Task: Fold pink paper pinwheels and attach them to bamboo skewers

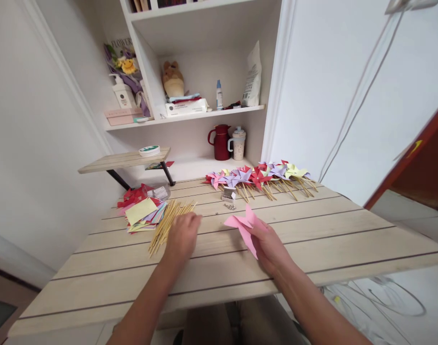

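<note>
My right hand (271, 244) grips a pink paper pinwheel (248, 227) above the table, its folded blades pointing left and up. No stick shows on it. My left hand (185, 235) is at the right edge of a heap of thin wooden sticks (166, 223), its fingers curled and pressed together. Whatever those fingers hold, if anything, is hidden. Beyond the hands, small metal pins (229, 206) lie beside a small clear box (228, 194). A pile of coloured paper squares (141, 212) lies left of the sticks, a yellow one on top.
Several finished pinwheels on sticks (260, 178) lie along the table's back right. A small raised shelf (121, 160) stands at the back left. Behind are a red jug (222, 143) and a speckled cup (238, 145). The wooden table (333, 239) ends close before me.
</note>
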{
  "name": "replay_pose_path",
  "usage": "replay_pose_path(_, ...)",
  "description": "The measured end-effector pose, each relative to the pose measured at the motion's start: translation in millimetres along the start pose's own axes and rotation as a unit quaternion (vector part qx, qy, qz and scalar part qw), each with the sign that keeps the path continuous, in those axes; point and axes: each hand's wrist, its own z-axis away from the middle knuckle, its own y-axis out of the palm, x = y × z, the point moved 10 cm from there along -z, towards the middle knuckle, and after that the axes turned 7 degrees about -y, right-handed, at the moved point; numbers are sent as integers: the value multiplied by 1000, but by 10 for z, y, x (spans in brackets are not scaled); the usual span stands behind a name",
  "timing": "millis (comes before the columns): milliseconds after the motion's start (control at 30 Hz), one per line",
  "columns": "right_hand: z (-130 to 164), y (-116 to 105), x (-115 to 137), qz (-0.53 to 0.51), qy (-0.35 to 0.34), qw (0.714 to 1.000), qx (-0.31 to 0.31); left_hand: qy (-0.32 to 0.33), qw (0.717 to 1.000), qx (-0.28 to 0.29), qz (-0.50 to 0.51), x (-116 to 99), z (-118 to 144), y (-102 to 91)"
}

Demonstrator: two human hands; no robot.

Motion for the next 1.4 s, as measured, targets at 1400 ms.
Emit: replay_pose_path(1400,-568,342,169,166,-156,972,46,-249,720,-55,645,-74,-242,585)
